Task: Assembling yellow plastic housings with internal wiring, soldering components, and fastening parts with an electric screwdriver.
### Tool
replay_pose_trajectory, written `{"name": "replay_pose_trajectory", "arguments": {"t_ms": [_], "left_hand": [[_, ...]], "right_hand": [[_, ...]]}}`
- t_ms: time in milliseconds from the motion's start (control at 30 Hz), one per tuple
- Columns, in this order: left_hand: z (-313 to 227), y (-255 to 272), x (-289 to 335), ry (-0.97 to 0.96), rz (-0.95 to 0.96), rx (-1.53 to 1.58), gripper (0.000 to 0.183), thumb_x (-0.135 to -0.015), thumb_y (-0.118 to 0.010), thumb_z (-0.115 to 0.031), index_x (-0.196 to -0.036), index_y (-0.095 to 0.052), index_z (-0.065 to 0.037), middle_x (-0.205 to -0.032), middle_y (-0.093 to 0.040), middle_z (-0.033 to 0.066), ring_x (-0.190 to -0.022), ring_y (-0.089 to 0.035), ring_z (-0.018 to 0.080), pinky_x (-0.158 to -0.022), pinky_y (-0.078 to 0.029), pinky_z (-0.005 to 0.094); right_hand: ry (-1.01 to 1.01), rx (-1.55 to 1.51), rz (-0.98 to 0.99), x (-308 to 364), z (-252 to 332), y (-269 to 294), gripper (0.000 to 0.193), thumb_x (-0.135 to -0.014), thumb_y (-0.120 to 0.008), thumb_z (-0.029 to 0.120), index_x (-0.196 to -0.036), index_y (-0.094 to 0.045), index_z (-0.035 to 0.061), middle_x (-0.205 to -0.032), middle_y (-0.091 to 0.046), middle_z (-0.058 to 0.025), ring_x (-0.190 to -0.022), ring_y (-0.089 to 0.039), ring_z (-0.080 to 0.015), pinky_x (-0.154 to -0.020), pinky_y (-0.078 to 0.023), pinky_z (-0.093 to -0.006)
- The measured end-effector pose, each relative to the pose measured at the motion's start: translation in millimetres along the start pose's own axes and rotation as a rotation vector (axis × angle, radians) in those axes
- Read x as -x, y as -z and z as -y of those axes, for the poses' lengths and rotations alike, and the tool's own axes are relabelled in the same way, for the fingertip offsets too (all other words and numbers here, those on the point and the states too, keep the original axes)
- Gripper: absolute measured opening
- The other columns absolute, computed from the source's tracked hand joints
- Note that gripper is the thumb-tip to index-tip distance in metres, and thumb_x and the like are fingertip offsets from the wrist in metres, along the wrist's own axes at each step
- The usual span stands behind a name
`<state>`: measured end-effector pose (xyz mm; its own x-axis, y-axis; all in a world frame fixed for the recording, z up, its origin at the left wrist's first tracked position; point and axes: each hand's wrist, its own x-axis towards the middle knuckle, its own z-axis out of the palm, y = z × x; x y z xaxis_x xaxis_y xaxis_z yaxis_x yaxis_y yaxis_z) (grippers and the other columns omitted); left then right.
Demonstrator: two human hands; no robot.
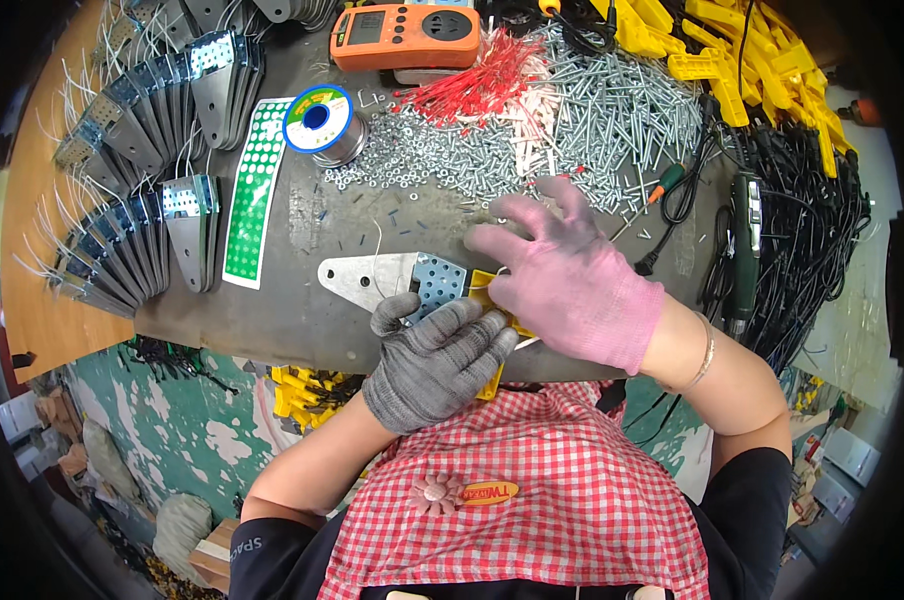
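My left hand (437,362), in a grey knit glove, lies with its fingers across a yellow plastic holder (482,287), holding it against the bench. Its thumb reaches the near edge of a flat grey tapered metal plate (357,277). On that plate's wide end sits a blue-silver perforated piece (439,283), and a white wire rises from the plate. Just right of the holder is my right hand (577,275), in a pink glove, fingers spread and curved with nothing visible between them. The left palm and fingers hide much of the holder.
Loose screws (622,120), nuts (402,150) and red-tipped wires (482,80) are heaped behind. A solder spool (317,120), green sticker sheet (255,200) and orange meter (407,37) stand beyond. Tapered plates (187,230) line the left; a screwdriver (662,185) and black cables (802,220) lie right.
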<state>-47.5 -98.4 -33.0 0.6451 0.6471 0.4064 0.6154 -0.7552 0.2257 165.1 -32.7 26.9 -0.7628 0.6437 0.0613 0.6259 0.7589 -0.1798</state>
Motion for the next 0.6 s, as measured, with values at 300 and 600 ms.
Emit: {"name": "replay_pose_trajectory", "arguments": {"t_ms": [300, 600], "left_hand": [[0.1, -0.7, -1.7, 0.031, 0.095, 0.037, 0.030, -0.079, -0.066, -0.026, -0.107, -0.076, -0.023, -0.119, -0.073, -0.0055, -0.121, -0.057, 0.0164, -0.103, -0.029, 0.0536], [-1.6, -5.2, -1.4, 0.009, 0.089, 0.000, 0.036, -0.077, -0.069, -0.022, -0.113, -0.073, -0.026, -0.121, -0.072, -0.0070, -0.122, -0.054, 0.0176, -0.108, -0.023, 0.0525]], "right_hand": [[-0.237, -0.140, -0.328, 39.3, -40.4, 7.1, 0.015, -0.074, -0.067, 0.005, -0.089, -0.072, 0.0080, -0.115, -0.064, -0.0054, -0.118, -0.055, -0.0300, -0.103, -0.045, -0.0480], [-0.264, -0.032, -0.315, 102.9, -88.4, -14.2, 0.018, -0.080, -0.065, -0.001, -0.096, -0.059, 0.0052, -0.127, -0.063, -0.0124, -0.129, -0.056, -0.0374, -0.110, -0.045, -0.0520]]}}
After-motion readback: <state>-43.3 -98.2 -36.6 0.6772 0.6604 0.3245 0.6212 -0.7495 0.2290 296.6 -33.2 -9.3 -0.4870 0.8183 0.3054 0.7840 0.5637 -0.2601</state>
